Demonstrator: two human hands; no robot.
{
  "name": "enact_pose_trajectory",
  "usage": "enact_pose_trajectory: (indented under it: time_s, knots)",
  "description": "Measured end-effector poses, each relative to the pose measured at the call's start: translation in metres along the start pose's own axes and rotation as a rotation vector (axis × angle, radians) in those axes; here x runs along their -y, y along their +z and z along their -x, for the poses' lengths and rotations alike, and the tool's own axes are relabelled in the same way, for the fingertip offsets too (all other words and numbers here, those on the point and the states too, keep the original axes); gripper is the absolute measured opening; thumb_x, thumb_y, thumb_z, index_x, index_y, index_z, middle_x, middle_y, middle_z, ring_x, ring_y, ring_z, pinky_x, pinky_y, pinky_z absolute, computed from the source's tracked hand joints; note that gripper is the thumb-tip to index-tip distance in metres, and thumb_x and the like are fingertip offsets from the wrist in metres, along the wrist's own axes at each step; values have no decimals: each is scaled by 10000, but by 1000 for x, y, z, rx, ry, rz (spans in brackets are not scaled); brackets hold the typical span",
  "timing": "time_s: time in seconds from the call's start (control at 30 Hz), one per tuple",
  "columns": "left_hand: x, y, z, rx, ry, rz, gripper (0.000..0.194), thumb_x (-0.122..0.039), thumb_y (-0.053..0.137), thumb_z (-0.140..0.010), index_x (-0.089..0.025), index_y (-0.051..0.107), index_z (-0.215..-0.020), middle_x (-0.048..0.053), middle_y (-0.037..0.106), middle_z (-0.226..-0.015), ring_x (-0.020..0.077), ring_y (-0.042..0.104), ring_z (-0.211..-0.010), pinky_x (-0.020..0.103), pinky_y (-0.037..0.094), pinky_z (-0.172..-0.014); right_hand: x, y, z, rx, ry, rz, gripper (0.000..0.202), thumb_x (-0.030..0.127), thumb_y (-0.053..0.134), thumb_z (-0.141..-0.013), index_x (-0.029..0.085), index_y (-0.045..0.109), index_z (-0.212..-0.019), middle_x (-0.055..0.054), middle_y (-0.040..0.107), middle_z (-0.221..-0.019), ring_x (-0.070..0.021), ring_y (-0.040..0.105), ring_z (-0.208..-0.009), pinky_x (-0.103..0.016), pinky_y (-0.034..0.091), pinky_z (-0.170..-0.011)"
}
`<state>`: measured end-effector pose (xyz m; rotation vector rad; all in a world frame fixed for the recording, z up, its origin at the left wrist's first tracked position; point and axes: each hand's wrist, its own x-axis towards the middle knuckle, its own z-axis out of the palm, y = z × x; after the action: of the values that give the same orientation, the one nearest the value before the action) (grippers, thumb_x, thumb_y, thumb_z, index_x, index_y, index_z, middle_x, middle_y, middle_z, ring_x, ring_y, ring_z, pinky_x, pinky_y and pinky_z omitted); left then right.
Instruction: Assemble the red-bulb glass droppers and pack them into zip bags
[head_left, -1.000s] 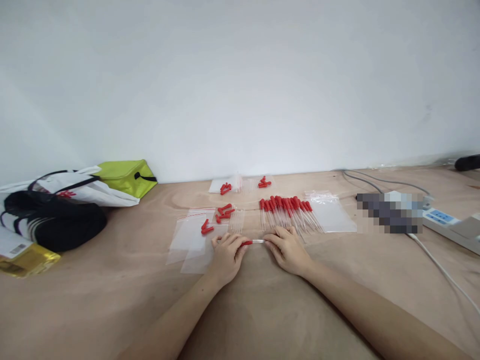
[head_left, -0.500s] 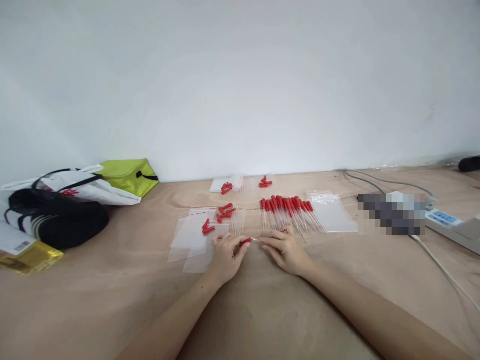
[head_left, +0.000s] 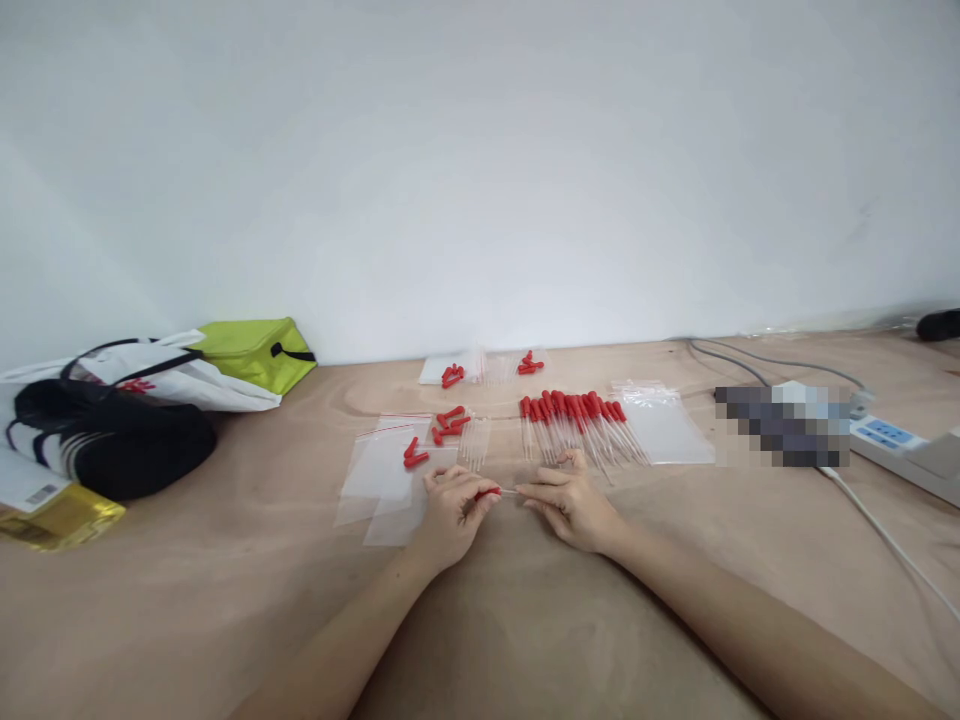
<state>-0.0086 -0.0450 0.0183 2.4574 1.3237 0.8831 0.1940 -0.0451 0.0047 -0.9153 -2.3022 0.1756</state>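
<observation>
My left hand (head_left: 448, 515) pinches a red rubber dropper bulb (head_left: 490, 491) between thumb and fingers. From the right, my right hand (head_left: 577, 508) is closed on a thin clear dropper tube (head_left: 509, 491), whose end meets the bulb; how deep it sits inside is hidden by the fingers. Beyond my right hand lies a row of several droppers (head_left: 574, 410) with red bulbs fitted. Past my left hand are loose red bulbs (head_left: 450, 427) and a group of bare clear tubes (head_left: 474, 440).
Flat clear zip bags (head_left: 375, 470) lie left of my left hand, and another zip bag (head_left: 671, 425) lies at right. More bulbs (head_left: 452, 376) are by the wall. Bags and a black cap (head_left: 139, 445) stand far left. A power strip (head_left: 892, 440) and cables are right.
The bulb and tube have come slightly lower and straighter in line between my hands. My right fingers have shifted a little toward the bulb. The other things stay put.
</observation>
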Motion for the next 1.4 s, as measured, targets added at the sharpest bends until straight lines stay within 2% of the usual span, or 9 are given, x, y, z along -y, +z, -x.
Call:
enact_pose_trajectory:
  time_s: [0.13,0.3,0.53,0.83,1.03,1.2,1.27,1.3,1.4]
  knots:
    - [-1,0,0,22,53,19,166,-249,481,-832,-224,621,-746,-12,674,-713,174,557,-728,402,240,-826,-7,1,-1,15,-83,83,274,116,367,-839,199,621,-899,-10,603,-746,-111,515,-664,-328,237,-764]
    - [-2,1,1,18,93,15,158,-235,497,-826,-207,618,-728,-20,654,-662,159,542,-696,401,204,-829,-10,3,-2,-42,-151,217,291,57,360,-797,187,609,-875,-12,589,-725,-116,489,-648,-332,213,-735]
    - [-4,1,1,18,154,-41,129,-212,501,-813,-193,597,-729,-12,647,-672,167,537,-719,392,211,-824,-1,6,0,-54,-89,187,204,118,399,-810,173,595,-809,-5,556,-686,-115,459,-632,-306,193,-667]
    - [-4,2,1,46,217,-86,47,-186,546,-774,-186,588,-752,-3,648,-712,179,533,-758,394,220,-835,8,8,-2,-31,-59,131,229,162,384,-846,164,604,-781,0,536,-662,-107,420,-612,-289,186,-645]
    - [0,-2,-4,-14,181,-145,106,-219,533,-808,-202,611,-737,-19,648,-671,165,542,-706,419,198,-858,5,6,-7,-32,-41,276,176,193,439,-829,196,615,-823,-16,571,-718,-144,428,-715,-322,178,-672]
    - [3,-7,-5,38,233,-229,147,-266,515,-828,-231,631,-746,-19,651,-670,171,551,-728,438,173,-897,4,6,-5,51,-72,344,164,168,461,-802,191,624,-800,-28,588,-719,-156,432,-742,-340,179,-683]
    - [8,-9,-6,17,192,-267,147,-325,536,-809,-267,622,-913,9,667,-853,202,547,-851,443,174,-911,3,3,-7,83,-3,308,166,192,468,-803,198,634,-802,-32,602,-726,-159,450,-751,-334,184,-678]
    - [11,-10,-6,-15,140,-292,250,-363,556,-786,-272,586,-1017,33,646,-971,223,527,-926,444,187,-911,1,1,-9,81,72,280,171,209,467,-806,208,638,-812,-31,612,-737,-160,463,-755,-328,189,-678]
    - [23,-12,-7,-129,-94,-376,480,-408,588,-736,-238,484,-1173,90,545,-1159,263,457,-1058,442,241,-894,-9,-6,-21,-12,422,204,201,261,448,-817,230,624,-909,-19,641,-774,-163,513,-770,-309,214,-695]
